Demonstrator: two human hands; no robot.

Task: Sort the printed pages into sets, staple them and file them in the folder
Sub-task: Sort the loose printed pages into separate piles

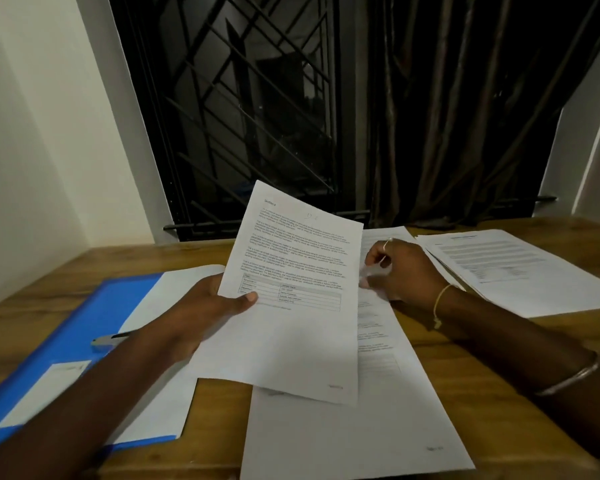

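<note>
Head view: sorting under way, no staple or filed set that I could see.

My left hand [205,306] gripped one printed page [291,289], thumb on its face, raised over the middle pile [343,427]. My right hand [402,271] lay on that pile with fingers curled, but blur hid whether they pinched a sheet. A second pile [520,268] sat far right on the table [465,358], and the blue folder [66,337] lay near left. I judged stapling and filing were yet to do.

A single head-worn camera looks forward and down across the wooden table [447,375] from close above. It faces a barred window [257,98] straight ahead.
</note>
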